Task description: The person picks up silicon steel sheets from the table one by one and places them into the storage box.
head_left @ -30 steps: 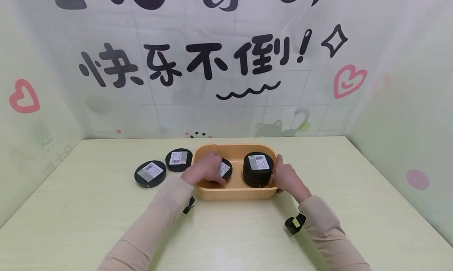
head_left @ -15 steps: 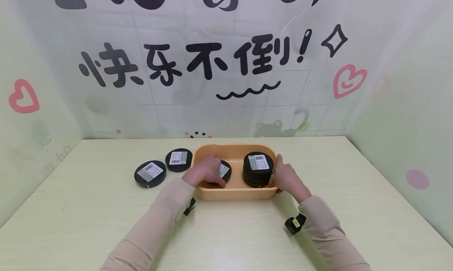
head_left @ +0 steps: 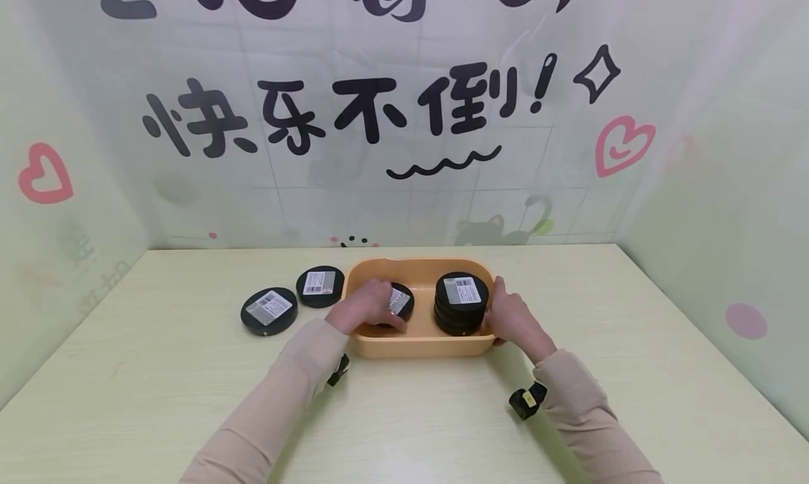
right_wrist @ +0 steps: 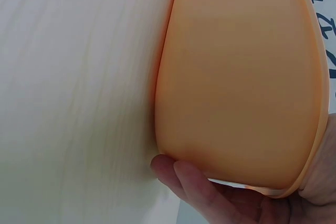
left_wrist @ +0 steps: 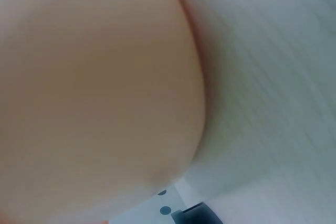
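Observation:
In the head view, an orange plastic tub (head_left: pixel 411 348) stands on the table. My left hand (head_left: pixel 366 305) reaches over its left end and holds a flat black round disc (head_left: pixel 401 303) with a silver-white label, low inside. Part of that disc is hidden under the fingers. A stack of similar black discs (head_left: pixel 461 305) stands in the tub's right half, a barcode label on top. My right hand (head_left: pixel 510 315) grips the tub's right end; in the right wrist view its fingers (right_wrist: pixel 197 184) press against the outside wall. The tub's wall (left_wrist: pixel 105 98) fills much of the left wrist view.
Two more labelled discs lie on the pale table (head_left: pixel 404 421) left of the tub: a nearer one (head_left: pixel 268 310) and a farther one (head_left: pixel 320 286) close to the tub's left end. A printed cloth (head_left: pixel 404 203) hangs behind the table and along both sides.
The left hand and the disc under it shift slightly within the tub's left half, the thumb ending a little farther right. My right hand, the tub and the stack stay put.

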The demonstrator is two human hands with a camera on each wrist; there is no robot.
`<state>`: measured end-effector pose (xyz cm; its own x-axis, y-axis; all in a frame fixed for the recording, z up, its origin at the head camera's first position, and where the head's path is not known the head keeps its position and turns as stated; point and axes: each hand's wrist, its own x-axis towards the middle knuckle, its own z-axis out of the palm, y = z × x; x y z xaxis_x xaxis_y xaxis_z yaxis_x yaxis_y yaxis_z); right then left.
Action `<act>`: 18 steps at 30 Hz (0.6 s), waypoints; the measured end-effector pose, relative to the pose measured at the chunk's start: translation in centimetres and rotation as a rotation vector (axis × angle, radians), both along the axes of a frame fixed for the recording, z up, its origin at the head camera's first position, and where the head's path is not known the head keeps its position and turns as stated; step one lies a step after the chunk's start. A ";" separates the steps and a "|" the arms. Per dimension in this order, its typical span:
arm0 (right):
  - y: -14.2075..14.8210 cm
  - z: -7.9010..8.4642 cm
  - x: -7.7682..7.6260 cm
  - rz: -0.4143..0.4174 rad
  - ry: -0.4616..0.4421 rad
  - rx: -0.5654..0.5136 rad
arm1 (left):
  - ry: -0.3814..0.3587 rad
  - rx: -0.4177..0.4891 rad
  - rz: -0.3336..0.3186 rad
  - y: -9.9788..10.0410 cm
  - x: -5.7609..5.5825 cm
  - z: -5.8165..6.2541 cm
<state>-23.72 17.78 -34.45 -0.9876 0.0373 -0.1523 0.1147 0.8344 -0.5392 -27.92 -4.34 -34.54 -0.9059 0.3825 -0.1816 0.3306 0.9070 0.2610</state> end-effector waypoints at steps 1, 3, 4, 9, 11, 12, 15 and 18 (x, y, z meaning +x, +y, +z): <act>0.0 0.0 0.0 -0.002 -0.005 -0.001 | 0.003 -0.001 -0.003 0.0 0.0 0.0; 0.0 0.0 0.0 -0.004 -0.012 0.001 | 0.007 -0.005 -0.010 -0.1 0.0 -0.1; 0.0 0.0 0.0 -0.005 -0.013 0.001 | 0.008 -0.007 -0.014 -0.1 0.0 -0.1; -0.1 0.1 0.1 0.004 -0.010 0.003 | -0.001 0.000 -0.014 -0.2 0.0 0.0; 0.0 0.1 0.1 0.004 -0.009 0.004 | -0.002 0.003 -0.015 -0.3 0.0 0.0; 0.0 0.0 0.1 0.004 -0.009 0.004 | 0.000 0.002 -0.018 -0.3 0.0 0.1; 0.1 -0.1 -0.1 -0.002 -0.011 0.002 | 0.002 0.015 -0.028 -0.3 0.1 0.1; 0.0 -0.1 0.0 -0.004 -0.011 0.002 | 0.014 0.040 -0.044 -0.4 0.0 0.1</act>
<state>-23.75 17.80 -34.52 -0.9857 0.0418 -0.1632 0.1242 0.8350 -0.5361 -27.93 -4.74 -34.42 -0.8906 0.4285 -0.1525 0.3737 0.8804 0.2919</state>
